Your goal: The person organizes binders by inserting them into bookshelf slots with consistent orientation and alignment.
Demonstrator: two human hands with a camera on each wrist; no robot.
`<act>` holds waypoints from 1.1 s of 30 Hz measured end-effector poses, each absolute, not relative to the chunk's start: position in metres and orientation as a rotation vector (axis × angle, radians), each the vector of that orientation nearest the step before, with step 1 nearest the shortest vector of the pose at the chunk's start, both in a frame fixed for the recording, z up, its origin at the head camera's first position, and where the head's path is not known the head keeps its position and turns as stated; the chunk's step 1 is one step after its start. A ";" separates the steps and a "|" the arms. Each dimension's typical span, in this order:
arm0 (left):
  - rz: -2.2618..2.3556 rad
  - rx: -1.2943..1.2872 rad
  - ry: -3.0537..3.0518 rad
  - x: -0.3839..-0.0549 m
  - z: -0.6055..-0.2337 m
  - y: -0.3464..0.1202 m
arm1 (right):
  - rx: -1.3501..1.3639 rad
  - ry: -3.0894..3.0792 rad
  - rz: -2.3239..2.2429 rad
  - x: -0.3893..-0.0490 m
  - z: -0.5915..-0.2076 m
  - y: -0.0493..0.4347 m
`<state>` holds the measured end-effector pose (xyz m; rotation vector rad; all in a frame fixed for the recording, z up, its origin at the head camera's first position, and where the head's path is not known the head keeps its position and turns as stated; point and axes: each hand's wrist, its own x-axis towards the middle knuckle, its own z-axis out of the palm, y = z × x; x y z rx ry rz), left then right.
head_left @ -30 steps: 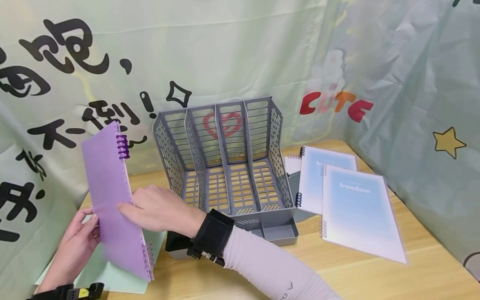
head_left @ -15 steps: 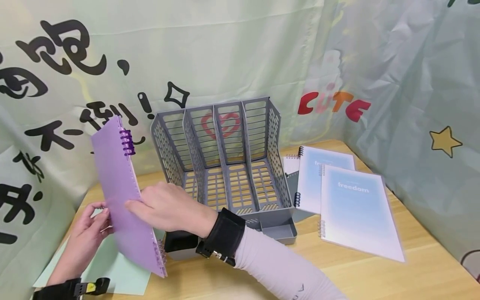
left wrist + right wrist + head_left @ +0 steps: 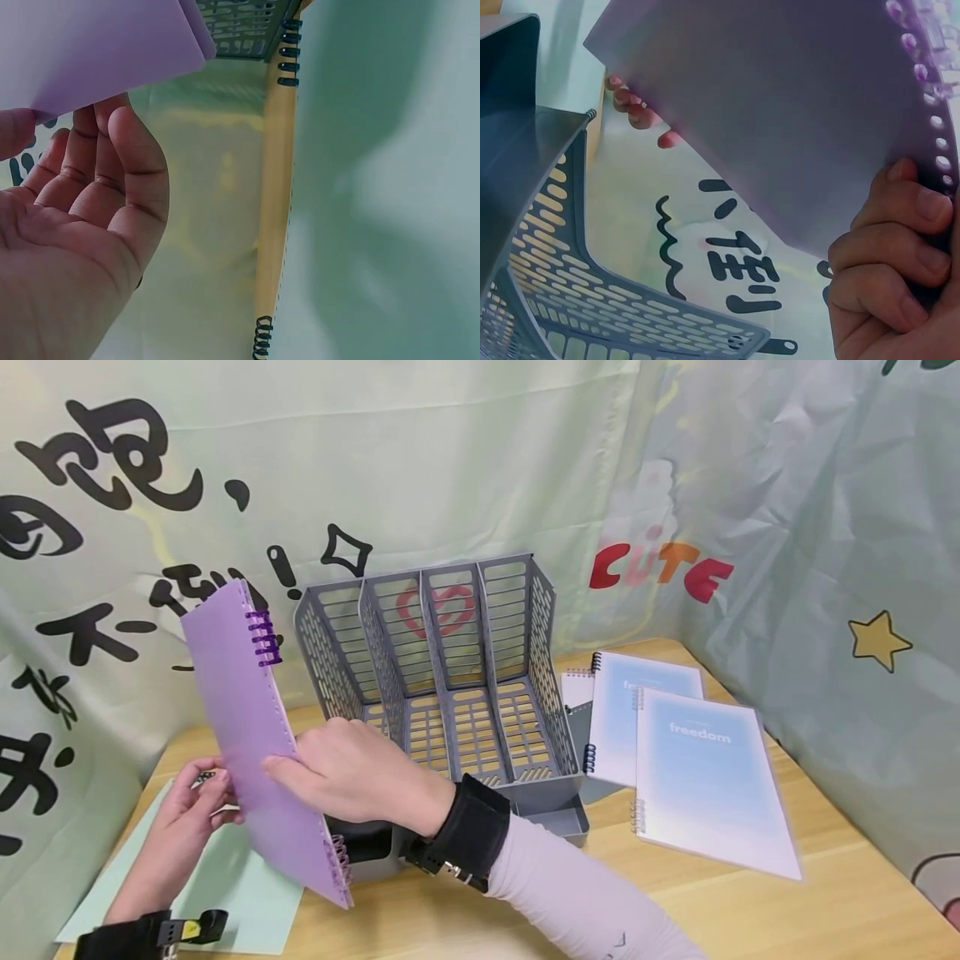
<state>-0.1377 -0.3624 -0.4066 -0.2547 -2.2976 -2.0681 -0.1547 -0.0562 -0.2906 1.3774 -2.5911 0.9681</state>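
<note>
A purple spiral notebook (image 3: 258,752) is held upright left of the grey desk organizer (image 3: 480,718). My right hand (image 3: 360,768) grips its spine side between the two coil sections, thumb on the near cover and fingers curled behind, as the right wrist view shows. On the opposite edge, my left hand (image 3: 191,818) pinches the notebook between thumb and fingers. The left wrist view shows the purple cover (image 3: 97,52) above the curled fingers of that hand. Below the hands lies a pale green notebook (image 3: 240,893) on the table, partly hidden by the left hand and the purple notebook.
On the right of the wooden table (image 3: 712,902) lie two blue-white "freedom" notebooks, one in front (image 3: 705,785), one behind (image 3: 615,735). Under them, partly covered, are a grey-green one (image 3: 581,722) and a small white one (image 3: 576,689). Printed cloth (image 3: 465,460) hangs behind.
Both hands and the purple notebook have moved right, closer to the organizer, and the notebook has risen slightly. The grips look unchanged. The head view has shifted a little.
</note>
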 end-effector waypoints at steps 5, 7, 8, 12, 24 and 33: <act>-2.039 -0.234 -2.326 -0.140 -0.407 -0.357 | 1.354 -2.591 0.959 -0.154 -0.290 -0.050; -2.024 -0.224 -2.336 -0.140 -0.407 -0.355 | 1.348 -2.589 0.972 -0.153 -0.290 -0.048; -2.019 -0.221 -2.338 -0.141 -0.407 -0.354 | 1.346 -2.589 0.980 -0.153 -0.289 -0.047; -2.011 -0.209 -2.339 -0.141 -0.408 -0.350 | 1.342 -2.589 1.032 -0.152 -0.288 -0.042; -1.952 -0.108 -2.440 -0.147 -0.410 -0.338 | 1.313 -2.558 1.147 -0.151 -0.286 -0.020; -1.944 -0.031 -2.484 -0.150 -0.414 -0.323 | 1.264 -2.577 1.147 -0.151 -0.283 -0.010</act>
